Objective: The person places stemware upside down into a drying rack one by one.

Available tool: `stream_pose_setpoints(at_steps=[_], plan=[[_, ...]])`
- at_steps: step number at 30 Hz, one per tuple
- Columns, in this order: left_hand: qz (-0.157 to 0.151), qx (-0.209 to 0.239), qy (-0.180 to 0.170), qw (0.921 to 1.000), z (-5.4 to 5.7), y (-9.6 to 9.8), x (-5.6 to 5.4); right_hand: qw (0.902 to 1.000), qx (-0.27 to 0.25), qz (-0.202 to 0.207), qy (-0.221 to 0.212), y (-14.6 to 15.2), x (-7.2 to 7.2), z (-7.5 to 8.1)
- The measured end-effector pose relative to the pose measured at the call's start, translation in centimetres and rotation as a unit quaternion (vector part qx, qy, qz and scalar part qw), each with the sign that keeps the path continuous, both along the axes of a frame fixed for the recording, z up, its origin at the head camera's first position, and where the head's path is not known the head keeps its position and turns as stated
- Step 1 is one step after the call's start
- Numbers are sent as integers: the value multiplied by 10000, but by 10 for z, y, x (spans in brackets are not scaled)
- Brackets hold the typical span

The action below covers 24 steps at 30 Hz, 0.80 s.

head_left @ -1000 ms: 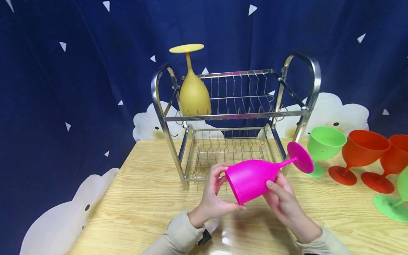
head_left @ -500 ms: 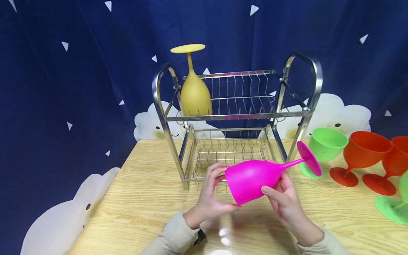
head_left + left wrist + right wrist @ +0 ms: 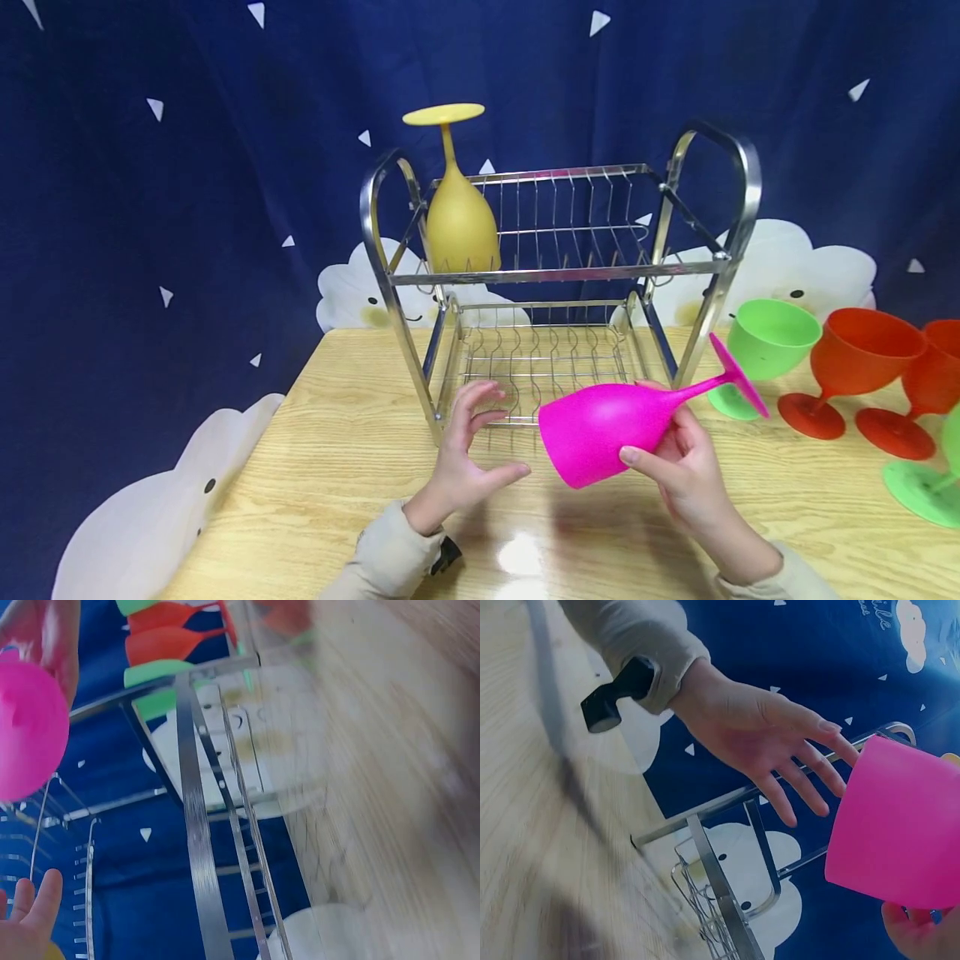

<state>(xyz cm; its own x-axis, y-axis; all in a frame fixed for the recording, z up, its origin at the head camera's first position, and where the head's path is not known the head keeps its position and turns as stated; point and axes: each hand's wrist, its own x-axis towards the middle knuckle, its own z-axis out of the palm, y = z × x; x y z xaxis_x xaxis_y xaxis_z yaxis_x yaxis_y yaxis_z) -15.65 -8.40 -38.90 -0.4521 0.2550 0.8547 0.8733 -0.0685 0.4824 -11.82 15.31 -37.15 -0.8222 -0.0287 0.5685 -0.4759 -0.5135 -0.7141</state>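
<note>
A bright pink goblet (image 3: 603, 429) is held tilted on its side above the table, its mouth toward the left and its foot up to the right. My right hand (image 3: 686, 471) grips its bowl near the stem, thumb in front. To the left of the mouth, my left hand (image 3: 465, 462) is apart from the goblet, thumb and fingers spread in a C shape with nothing between them. The right wrist view shows the pink bowl (image 3: 896, 825) close up, with the left hand (image 3: 757, 735) beside its rim. In the left wrist view, the bowl (image 3: 30, 731) shows mouth-on.
Behind the hands stands a two-tier metal dish rack (image 3: 558, 274). An upside-down yellow goblet (image 3: 461, 221) sits at the left of its upper tier. Upright on the right are a green goblet (image 3: 772, 337), a red goblet (image 3: 862, 354) and others. A blue curtain (image 3: 225, 125) hangs behind.
My left hand has let go of the goblet's rim and drawn away to the left. The right hand keeps its grip, and the goblet has shifted slightly to the right.
</note>
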Motion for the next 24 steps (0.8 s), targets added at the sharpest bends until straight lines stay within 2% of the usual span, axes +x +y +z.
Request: stream_pose_setpoints(at_steps=[11,13,17,19,22,24], plan=[[354,99,-59,9993,0,-24,-6,9988,428,-211,128,9,0,0],[411,69,-244,9988,-1,-30,-6,9986,438,-253,135,11,0,-1],[614,19,-901,9940,-1,-41,-5,9979,524,-380,29,14,1,0],[700,99,-1063,9918,0,-46,-5,9969,626,-471,-38,15,2,2],[918,325,-1043,9898,2,-52,-6,9938,905,-640,-134,16,4,4],[1113,526,-877,9885,3,-56,-7,9911,1095,-726,-203,18,5,6]])
